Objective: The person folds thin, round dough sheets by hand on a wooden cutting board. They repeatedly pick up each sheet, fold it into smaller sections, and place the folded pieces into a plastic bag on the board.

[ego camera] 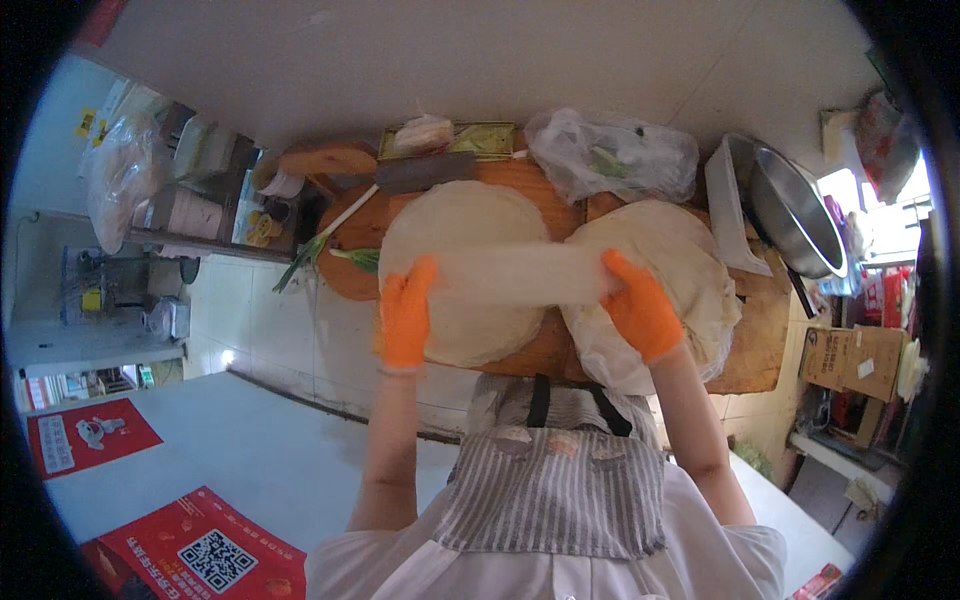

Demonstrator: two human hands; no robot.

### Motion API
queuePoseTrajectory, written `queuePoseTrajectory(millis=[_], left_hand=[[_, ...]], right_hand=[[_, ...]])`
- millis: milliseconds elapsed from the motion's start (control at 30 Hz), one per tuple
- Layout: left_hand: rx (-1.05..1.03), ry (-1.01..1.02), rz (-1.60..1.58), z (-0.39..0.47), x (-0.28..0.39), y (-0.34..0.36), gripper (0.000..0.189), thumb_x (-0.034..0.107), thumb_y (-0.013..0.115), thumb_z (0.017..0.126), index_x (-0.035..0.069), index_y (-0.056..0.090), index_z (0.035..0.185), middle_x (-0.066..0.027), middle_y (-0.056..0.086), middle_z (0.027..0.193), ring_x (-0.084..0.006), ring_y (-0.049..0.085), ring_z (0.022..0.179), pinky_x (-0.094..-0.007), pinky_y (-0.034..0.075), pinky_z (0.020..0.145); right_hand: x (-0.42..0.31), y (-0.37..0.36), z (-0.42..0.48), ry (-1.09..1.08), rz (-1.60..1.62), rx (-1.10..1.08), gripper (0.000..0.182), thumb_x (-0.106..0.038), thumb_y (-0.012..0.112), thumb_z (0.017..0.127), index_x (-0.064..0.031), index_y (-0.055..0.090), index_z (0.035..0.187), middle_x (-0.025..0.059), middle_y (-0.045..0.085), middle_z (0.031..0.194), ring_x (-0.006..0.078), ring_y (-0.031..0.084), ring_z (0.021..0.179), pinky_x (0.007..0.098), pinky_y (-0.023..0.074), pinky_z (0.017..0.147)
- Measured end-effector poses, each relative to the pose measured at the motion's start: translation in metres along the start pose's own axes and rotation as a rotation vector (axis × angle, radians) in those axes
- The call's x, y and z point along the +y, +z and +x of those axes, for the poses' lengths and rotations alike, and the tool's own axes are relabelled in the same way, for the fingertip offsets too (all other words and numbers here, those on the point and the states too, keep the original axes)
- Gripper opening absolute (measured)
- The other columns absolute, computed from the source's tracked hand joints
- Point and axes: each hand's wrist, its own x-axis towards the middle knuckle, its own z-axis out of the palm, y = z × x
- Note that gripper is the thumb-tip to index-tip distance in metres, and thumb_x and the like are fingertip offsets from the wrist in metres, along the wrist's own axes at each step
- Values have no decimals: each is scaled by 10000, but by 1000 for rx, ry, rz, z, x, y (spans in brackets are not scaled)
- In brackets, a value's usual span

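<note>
Between my two hands, both in orange gloves, a pale, translucent flat strip [517, 274] is stretched, blurred by motion. My left hand [406, 313] grips its left end, and my right hand [643, 307] grips the right end. Beneath the strip lies a stack of thin round pale sheets [465, 214], apparently flatbreads or dough wrappers. To its right, a second pale round pile [645, 225] rests partly in a clear plastic bag [615, 367]. What the strip is made of cannot be told.
A wooden table [757, 330] carries green onions [322, 244], a dark cleaver-like blade [424, 172], a yellow-green tray [487, 140] and a plastic bag with greens [615, 154]. A steel basin [799, 210] leans by a white container [731, 210] at the right. Shelves [225, 232] stand left.
</note>
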Motion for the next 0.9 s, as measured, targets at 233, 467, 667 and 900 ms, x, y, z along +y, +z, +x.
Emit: queuePoseTrajectory(millis=[233,467,667,900], left_hand=[[314,358,-201,55,27,-32,289,322,684,997,34,711,987,40,615,854,-66,524,739,-266,433,641],[289,169,-31,23,-80,-46,299,385,622,1017,104,726,1018,-12,651,959,-119,581,790,-289,471,674],[89,-407,-490,7,-229,-25,255,303,634,1003,82,629,1132,-51,647,962,-178,623,866,-366,542,715],[-114,-444,-320,-26,-274,-38,177,190,636,980,90,596,1120,-47,619,970,-176,626,815,-307,547,687]], right_hand=[[16,61,107,-186,198,45,364,-98,635,964,-71,621,1326,202,674,1183,378,646,1024,390,540,900],[20,104,73,412,428,-140,370,-347,572,1055,-28,651,1225,58,665,1116,173,605,971,300,531,890],[137,172,55,594,621,-225,356,-303,618,1023,-41,609,1264,89,635,1151,209,605,1041,318,554,880],[121,157,18,808,771,-319,297,-237,653,991,-83,614,1242,65,637,1150,210,625,1033,313,552,883]])
